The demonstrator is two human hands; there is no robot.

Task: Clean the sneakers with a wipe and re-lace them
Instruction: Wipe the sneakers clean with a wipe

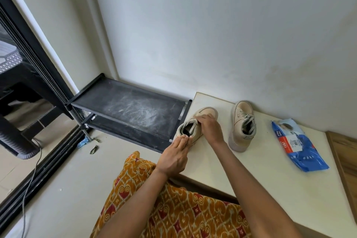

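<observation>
left hand (174, 155): fingers pretty much straight, tips touching the heel end of the near sneaker (190, 128)
right hand (209, 127): curled over the laces area of that same shoe, looks like it's pinching something pale there, can't tell if it's lace or wipe
near sneaker: sits on the table (270, 179) near its left edge
other sneaker (242, 125): laced, standing by the wall, just right of the first one
wipes pack (297, 147): blue, lying flat further right
shoe rack (127, 110): black, dusty, left of the table
</observation>
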